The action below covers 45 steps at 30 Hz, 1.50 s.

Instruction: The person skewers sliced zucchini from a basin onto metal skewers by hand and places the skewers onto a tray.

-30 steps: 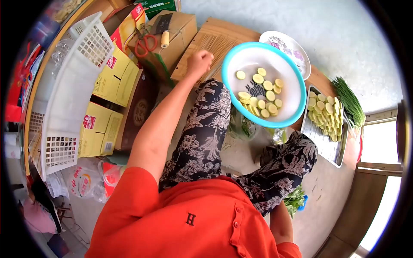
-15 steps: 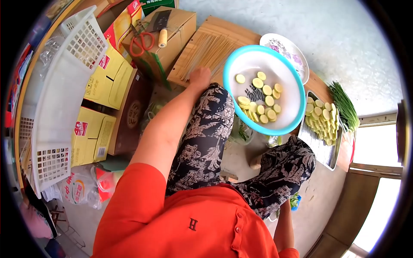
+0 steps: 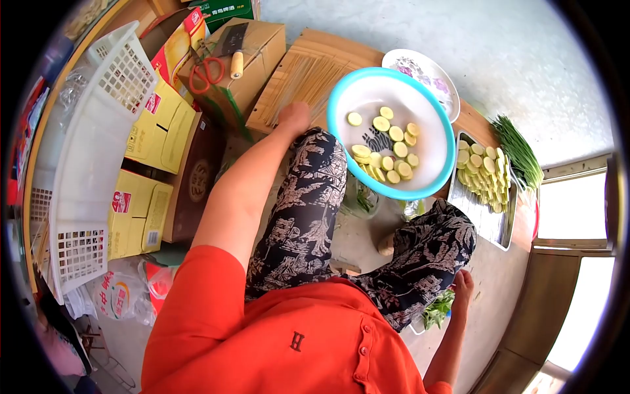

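My left hand [image 3: 294,118], fingers curled, is at the near edge of a wooden board [image 3: 348,47] spread with thin sticks [image 3: 318,72]; whether it grips one cannot be told. My right hand [image 3: 462,284], half curled, is beside my right knee near leafy greens [image 3: 438,310], its grasp likewise unclear. Just beside the left hand, above my patterned trousers [image 3: 308,217], sits a turquoise-rimmed basin [image 3: 426,134] holding pale round slices [image 3: 400,150]. Behind it is a white floral plate [image 3: 420,60]; to the right, a metal tray [image 3: 463,197] carries more slices [image 3: 485,174] beside a bundle of long green stalks [image 3: 518,152]. To the left, red-handled scissors [image 3: 215,71] and a wooden-handled knife [image 3: 237,64] lie on a cardboard box [image 3: 262,56].
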Each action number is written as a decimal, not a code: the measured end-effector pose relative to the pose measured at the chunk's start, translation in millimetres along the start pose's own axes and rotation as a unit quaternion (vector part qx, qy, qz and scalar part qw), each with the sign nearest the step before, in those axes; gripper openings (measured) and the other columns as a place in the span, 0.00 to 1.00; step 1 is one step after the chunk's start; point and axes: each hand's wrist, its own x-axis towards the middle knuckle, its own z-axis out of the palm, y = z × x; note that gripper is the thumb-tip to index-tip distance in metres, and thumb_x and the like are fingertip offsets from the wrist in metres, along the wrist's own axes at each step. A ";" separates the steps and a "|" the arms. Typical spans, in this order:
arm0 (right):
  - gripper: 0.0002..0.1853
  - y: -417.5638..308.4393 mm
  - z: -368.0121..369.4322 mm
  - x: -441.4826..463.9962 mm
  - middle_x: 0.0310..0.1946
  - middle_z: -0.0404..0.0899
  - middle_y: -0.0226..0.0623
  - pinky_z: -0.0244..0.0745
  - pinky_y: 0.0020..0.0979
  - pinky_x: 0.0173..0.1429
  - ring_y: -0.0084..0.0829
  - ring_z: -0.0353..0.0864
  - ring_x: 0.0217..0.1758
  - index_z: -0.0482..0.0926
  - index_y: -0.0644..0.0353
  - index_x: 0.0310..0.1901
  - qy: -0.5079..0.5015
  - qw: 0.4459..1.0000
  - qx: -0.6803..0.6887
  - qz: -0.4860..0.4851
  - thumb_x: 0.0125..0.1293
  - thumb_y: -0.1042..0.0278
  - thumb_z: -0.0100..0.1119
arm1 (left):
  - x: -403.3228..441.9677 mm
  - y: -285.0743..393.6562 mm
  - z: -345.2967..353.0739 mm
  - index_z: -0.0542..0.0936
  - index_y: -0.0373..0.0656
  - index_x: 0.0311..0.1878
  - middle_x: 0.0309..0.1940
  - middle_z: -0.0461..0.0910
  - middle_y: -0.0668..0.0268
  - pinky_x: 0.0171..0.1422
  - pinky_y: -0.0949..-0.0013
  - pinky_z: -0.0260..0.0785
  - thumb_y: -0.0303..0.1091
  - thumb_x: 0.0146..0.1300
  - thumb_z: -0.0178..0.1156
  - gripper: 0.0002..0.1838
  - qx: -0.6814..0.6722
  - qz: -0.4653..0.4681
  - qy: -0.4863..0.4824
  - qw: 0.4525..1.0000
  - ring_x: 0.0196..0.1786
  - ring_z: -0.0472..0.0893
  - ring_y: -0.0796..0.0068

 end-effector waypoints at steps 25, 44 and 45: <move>0.10 -43.9 10.3 -20.5 0.33 0.83 0.28 0.71 0.19 0.35 0.17 0.79 0.30 0.80 0.57 0.44 0.011 0.997 0.026 -0.066 0.72 0.61 0.53 | 18.8 4.9 21.6 0.85 0.39 0.43 0.47 0.82 0.49 0.51 0.54 0.76 0.28 0.59 0.59 0.10 -0.007 -0.031 0.030 0.999 0.52 0.82 0.51; 0.10 -35.0 11.2 -26.1 0.31 0.81 0.27 0.72 0.20 0.34 0.16 0.77 0.29 0.80 0.57 0.43 0.018 0.998 0.017 -0.051 0.73 0.61 0.53 | 18.2 5.0 21.1 0.84 0.37 0.42 0.47 0.82 0.49 0.50 0.54 0.75 0.26 0.63 0.53 0.11 -0.008 -0.003 0.050 0.999 0.51 0.82 0.49; 0.10 -33.1 11.0 -24.9 0.31 0.81 0.26 0.73 0.20 0.34 0.16 0.77 0.29 0.80 0.57 0.43 0.016 0.998 0.017 -0.052 0.72 0.61 0.54 | 18.0 6.3 19.8 0.85 0.39 0.42 0.46 0.83 0.52 0.48 0.56 0.76 0.27 0.64 0.52 0.12 0.005 -0.006 0.048 0.999 0.50 0.83 0.52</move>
